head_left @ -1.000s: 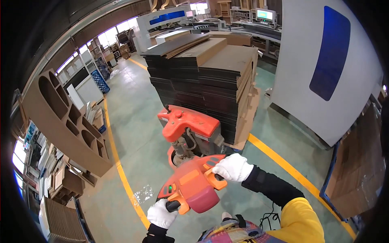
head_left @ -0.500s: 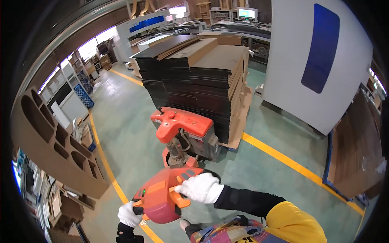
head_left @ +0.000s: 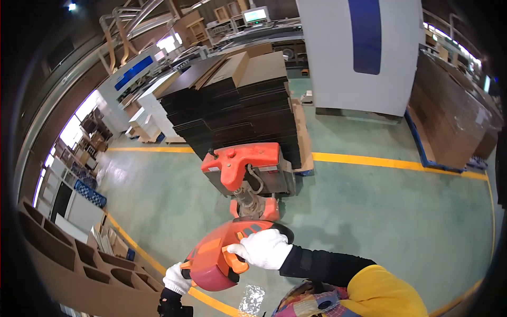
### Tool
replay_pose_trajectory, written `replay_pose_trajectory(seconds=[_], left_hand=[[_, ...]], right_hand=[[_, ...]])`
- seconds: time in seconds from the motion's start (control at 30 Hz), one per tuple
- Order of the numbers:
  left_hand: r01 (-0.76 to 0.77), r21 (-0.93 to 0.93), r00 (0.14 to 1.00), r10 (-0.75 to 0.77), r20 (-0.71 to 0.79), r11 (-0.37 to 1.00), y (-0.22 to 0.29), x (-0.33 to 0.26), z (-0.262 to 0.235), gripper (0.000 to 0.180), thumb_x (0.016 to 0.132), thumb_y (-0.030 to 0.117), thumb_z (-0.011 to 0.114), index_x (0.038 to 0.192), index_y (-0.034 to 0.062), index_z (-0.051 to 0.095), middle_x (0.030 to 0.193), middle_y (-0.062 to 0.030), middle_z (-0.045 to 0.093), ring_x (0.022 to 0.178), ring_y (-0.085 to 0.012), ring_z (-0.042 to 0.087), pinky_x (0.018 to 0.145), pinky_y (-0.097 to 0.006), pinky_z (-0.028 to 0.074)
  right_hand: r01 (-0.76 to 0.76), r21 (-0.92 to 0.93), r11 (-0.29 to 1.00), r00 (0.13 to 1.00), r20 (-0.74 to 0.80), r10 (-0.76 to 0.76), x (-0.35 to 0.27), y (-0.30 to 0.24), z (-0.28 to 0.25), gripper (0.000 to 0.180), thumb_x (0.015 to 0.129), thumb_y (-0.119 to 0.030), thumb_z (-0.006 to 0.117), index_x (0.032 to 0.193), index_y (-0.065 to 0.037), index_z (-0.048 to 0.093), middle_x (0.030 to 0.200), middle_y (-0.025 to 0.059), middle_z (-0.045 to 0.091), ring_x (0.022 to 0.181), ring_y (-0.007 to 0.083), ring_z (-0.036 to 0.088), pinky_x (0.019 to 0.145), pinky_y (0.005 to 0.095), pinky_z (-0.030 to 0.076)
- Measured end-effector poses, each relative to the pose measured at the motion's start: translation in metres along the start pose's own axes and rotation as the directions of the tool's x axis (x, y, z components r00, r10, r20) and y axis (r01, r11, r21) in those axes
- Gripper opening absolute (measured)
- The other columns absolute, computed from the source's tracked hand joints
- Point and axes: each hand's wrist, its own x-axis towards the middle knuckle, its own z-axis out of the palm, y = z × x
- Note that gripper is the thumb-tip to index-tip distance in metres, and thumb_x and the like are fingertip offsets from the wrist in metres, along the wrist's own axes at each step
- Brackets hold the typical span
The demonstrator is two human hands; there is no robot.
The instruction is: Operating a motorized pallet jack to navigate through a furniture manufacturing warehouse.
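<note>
Both my hands wear white gloves and grip the red and orange control handle (head_left: 207, 255) of an electric pallet truck (head_left: 248, 161). My right hand (head_left: 264, 248) is closed on the handle's right side, near the orange lever. On the left end, my left hand (head_left: 177, 279) wraps round the grip, its fingers partly hidden. Beyond the handle, the truck's red cover stands close against a tall stack of dark-edged boards (head_left: 232, 111). The top boards lie unevenly, some brown and some black.
A large white machine cabinet (head_left: 330, 63) with a blue panel stands at the far right. Behind it, wrapped boards (head_left: 449, 111) rest on a blue pallet. A curved brown shelf unit (head_left: 79, 259) is close on the left. Yellow lines (head_left: 369, 160) mark the green floor.
The view has swung to the right, so the truck and boards face more squarely away. The shelf unit sits lower at left. Both hands keep their hold on the handle.
</note>
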Motion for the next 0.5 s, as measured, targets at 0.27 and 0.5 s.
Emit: replay_pose_trajectory(seconds=[0.27,0.5], left_hand=[[-0.078,0.004,0.992,0.078,-0.099,0.997,-0.07,0.037,-0.035,0.044,0.066,0.029,0.087,0.099,0.0079,0.068,0.091,-0.0073,0.073,0.083,-0.0219,0.071,0.076,-0.032,0.055],[-0.071,-0.101,0.997,0.072,0.005,0.992,-0.059,0.053,-0.055,0.037,0.073,0.022,0.081,0.103,0.0065,0.067,0.093,-0.0063,0.073,0.084,-0.0206,0.07,0.077,-0.031,0.055]], right_hand=[[-0.071,-0.089,0.993,0.996,0.039,0.075,0.04,-0.027,0.014,0.037,0.104,-0.043,0.038,0.123,-0.024,0.064,0.08,0.0094,0.067,0.064,0.0299,0.066,0.048,0.0437,0.05],[-0.078,0.042,0.996,0.99,-0.11,0.082,0.053,-0.04,0.046,0.053,0.104,-0.051,0.035,0.102,-0.011,0.07,0.07,0.0106,0.066,0.063,0.0312,0.063,0.052,0.0446,0.048]])
